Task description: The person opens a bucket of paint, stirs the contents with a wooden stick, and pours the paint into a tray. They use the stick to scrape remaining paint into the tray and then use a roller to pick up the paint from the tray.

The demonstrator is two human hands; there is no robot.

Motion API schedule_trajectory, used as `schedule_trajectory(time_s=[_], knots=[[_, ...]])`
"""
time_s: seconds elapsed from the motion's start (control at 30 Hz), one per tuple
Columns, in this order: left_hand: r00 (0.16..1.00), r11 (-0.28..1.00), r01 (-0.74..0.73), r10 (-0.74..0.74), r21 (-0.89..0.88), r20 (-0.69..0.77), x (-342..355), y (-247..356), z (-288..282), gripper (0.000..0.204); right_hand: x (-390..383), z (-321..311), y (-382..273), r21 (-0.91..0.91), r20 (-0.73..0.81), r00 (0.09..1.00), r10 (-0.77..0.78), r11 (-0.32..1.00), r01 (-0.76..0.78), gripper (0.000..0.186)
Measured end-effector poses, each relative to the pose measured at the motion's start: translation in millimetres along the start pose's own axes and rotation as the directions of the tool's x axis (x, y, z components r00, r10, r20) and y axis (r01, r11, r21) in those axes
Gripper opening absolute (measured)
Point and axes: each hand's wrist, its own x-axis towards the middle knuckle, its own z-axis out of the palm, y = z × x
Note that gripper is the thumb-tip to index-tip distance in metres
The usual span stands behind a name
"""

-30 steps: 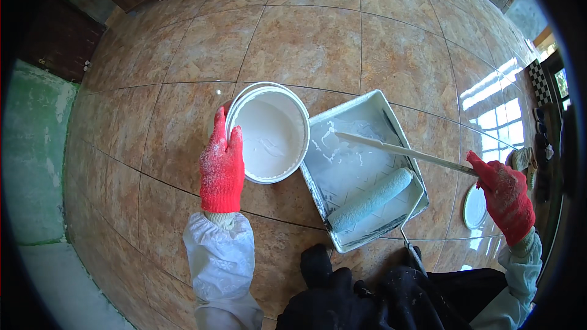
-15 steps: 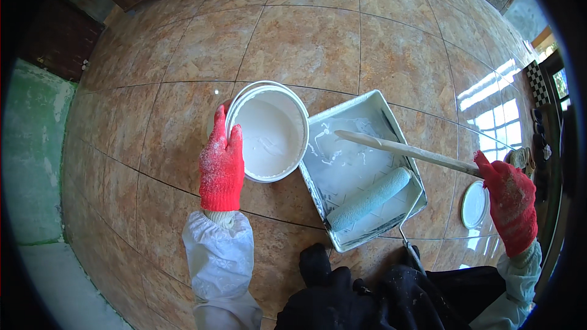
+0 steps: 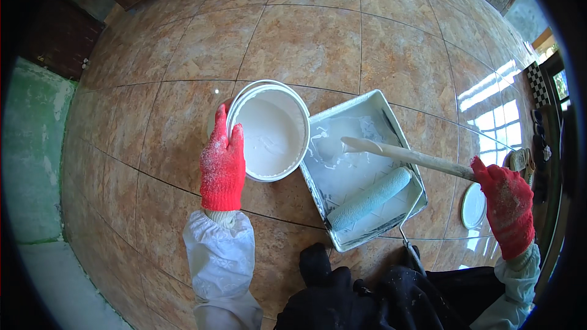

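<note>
My left hand (image 3: 222, 165), in a red glove, grips the left side of a white paint bucket (image 3: 235, 123), with thumb and fingers against its outer wall and rim. White paint (image 3: 269, 137) lies inside the bucket, which stands at the left edge of a paint tray (image 3: 398, 123). My right hand (image 3: 506, 205), also red-gloved, is closed around the far right end of a wooden stick (image 3: 416, 157). Its pale, paint-coated tip hangs over the white paint in the tray. A pale blue-green paint roller (image 3: 370, 200) rests across the tray's near part.
A round white lid (image 3: 474, 206) lies on the tiled floor (image 3: 299, 36) right of the tray. My dark-clothed legs (image 3: 391, 296) are just in front of it. A green wall (image 3: 40, 146) stands at the left, and shoes (image 3: 520, 162) lie by the right edge.
The stick has shifted slightly right, and its tip sits a little lower over the tray. My right hand has moved slightly too. My left hand and the bucket have barely moved.
</note>
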Motion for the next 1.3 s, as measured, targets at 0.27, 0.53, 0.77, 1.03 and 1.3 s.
schedule_trajectory(time_s=[0.27, 0.53, 0.77, 1.03, 1.3], knots=[[1.0, 1.0, -0.01, 0.01, 0.002, -0.003, 1.1, -6.3, 1.4, 0.053, 4.0, 0.3, -0.7, 0.004, -0.011, 1.0, -0.008, 1.0, 0.008, 0.048], [1.0, 1.0, -0.001, 0.001, 0.03, -0.01, 0.3, -5.8, 0.0, 0.053, 2.4, 8.3, 1.9, 0.101, -0.014, 1.0, 0.012, 0.995, -0.01, 0.052], [1.0, 0.999, -0.011, 0.012, 0.033, -0.021, -0.1, -5.9, 1.3, 0.052, 1.0, 18.0, 15.6, 0.599, 0.159, 0.964, 0.215, 0.755, -0.267, 0.042], [0.997, 0.995, 0.074, -0.072, -0.072, 0.024, -1.5, 7.5, -2.6, 0.05, -2.3, 36.6, 37.2, 0.58, 0.765, 0.608, 0.211, 0.185, -0.793, 0.04], [0.995, 0.994, 0.092, -0.09, -0.055, 0.032, -0.5, 6.0, -2.3, 0.049, -12.6, 43.2, 46.7, 0.554, 0.823, 0.544, 0.163, -0.017, -0.832, 0.037]])
